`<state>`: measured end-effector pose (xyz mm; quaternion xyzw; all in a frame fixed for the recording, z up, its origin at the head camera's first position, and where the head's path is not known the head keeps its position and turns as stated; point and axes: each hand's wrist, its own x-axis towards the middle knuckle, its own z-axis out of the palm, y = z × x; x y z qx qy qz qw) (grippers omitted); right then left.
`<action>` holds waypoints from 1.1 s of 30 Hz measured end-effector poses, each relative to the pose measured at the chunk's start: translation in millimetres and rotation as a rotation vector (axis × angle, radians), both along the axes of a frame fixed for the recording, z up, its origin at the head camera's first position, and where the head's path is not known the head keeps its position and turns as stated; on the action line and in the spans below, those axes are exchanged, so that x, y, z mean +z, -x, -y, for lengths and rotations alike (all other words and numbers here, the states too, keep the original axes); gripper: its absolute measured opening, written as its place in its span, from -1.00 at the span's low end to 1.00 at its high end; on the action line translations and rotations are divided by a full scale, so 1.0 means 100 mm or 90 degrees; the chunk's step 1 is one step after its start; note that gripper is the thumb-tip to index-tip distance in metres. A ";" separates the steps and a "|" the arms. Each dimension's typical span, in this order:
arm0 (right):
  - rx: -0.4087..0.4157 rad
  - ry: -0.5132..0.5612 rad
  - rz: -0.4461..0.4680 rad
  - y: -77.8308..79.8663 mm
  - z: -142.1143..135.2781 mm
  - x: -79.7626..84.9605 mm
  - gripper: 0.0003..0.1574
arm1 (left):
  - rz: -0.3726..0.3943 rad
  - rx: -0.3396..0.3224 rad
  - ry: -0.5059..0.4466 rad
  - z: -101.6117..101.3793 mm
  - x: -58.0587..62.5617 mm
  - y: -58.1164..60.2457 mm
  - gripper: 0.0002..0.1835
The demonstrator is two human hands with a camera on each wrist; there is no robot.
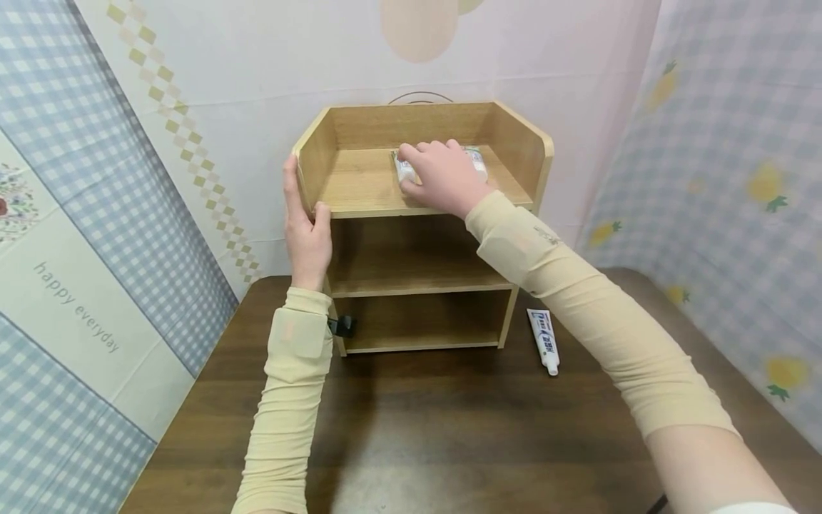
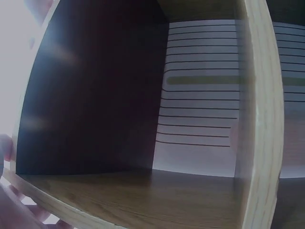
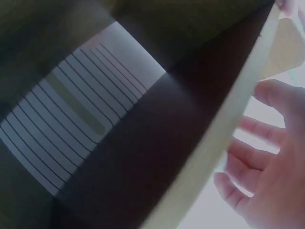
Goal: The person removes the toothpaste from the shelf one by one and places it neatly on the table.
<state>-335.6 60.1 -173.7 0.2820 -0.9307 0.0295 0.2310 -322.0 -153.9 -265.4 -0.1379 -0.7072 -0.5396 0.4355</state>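
Observation:
A small wooden shelf unit (image 1: 420, 209) with a raised rim stands on the table. My left hand (image 1: 309, 243) holds its left side panel, thumb at the front edge and fingers along the outside. On the top board lies a white packet (image 1: 477, 158) with blue-green print, showing on both sides of my right hand (image 1: 449, 176). That hand reaches over the packet from the front, its fingers bent down around it; the fingertips are hidden in the head view. In the right wrist view the right hand's fingers (image 3: 250, 155) curve beside the shelf's pale edge.
A white and blue toothpaste tube (image 1: 544, 341) lies on the brown table (image 1: 411, 428), right of the shelf. A small black object (image 1: 344, 326) sits by the left wrist. Patterned cloths (image 1: 257, 57) hang behind and at both sides.

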 end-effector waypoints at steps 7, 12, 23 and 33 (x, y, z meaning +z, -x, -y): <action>-0.067 -0.016 0.060 0.13 0.10 -0.08 -0.29 | 0.020 0.002 -0.013 -0.01 -0.03 0.00 -0.18; -0.113 -0.036 0.055 0.18 0.13 -0.10 -0.18 | 0.041 0.001 -0.009 -0.07 0.00 0.00 -0.18; -0.112 -0.026 0.056 0.16 0.12 -0.11 -0.25 | 0.043 -0.016 -0.016 -0.08 0.01 -0.01 -0.17; -0.039 -0.006 -0.028 -0.01 0.17 -0.21 -0.31 | 0.033 -0.004 -0.019 0.01 0.04 -0.01 -0.19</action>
